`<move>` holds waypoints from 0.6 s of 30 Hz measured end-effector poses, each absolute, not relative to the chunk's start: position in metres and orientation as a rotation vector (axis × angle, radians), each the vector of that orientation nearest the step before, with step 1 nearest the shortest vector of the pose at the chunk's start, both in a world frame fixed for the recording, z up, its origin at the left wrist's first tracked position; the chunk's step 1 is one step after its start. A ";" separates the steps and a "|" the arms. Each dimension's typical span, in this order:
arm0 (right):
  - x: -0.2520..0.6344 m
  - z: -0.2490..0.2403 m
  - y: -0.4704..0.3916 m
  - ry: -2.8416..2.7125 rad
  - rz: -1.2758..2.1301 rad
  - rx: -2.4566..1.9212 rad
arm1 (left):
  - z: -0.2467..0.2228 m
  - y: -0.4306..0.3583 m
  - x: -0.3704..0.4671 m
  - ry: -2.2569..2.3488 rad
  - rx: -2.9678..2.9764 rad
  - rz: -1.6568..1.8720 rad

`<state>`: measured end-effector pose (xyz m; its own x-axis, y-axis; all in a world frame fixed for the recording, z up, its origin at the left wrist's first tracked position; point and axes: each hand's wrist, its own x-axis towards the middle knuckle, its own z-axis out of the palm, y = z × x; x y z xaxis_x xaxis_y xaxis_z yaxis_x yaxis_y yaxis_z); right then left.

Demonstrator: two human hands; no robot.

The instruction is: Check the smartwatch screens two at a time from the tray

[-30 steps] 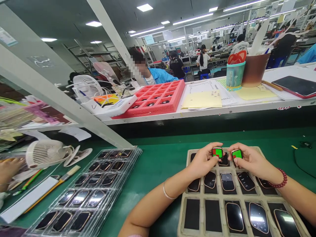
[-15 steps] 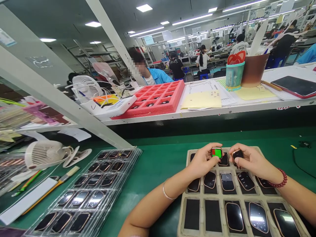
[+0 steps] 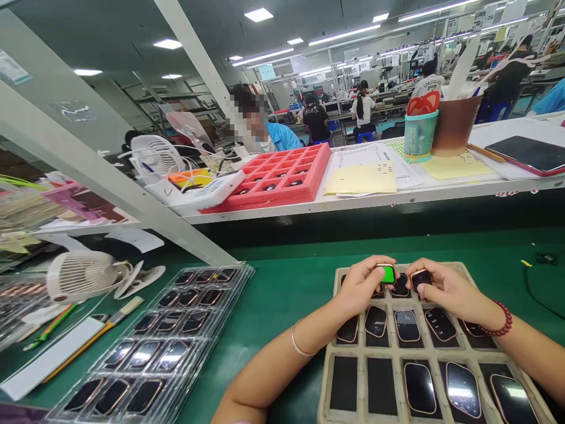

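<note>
1. One green-screened watch (image 3: 388, 274) is sitting in your left hand (image 3: 362, 285), pinched between thumb and fingers, right of centre.
2. One dark-screened watch (image 3: 421, 277) is sitting in your right hand (image 3: 444, 288), gripped likewise, near the first.
3. You are holding both above the beige tray (image 3: 362, 383), lower right on the green surface (image 3: 278, 318).

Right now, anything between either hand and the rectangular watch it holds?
Nothing visible. The left hand directly grips the gold-rimmed watch with the green screen; the right hand directly grips the gold-rimmed watch with the dark screen. The beige pocketed tray is beneath both.
</note>
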<state>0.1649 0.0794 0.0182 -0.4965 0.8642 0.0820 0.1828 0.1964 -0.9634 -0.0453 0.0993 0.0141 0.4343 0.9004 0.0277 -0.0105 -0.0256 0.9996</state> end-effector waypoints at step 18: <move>0.167 0.010 0.080 -1.735 1.446 -0.952 | 0.014 0.099 -0.042 0.832 1.392 0.904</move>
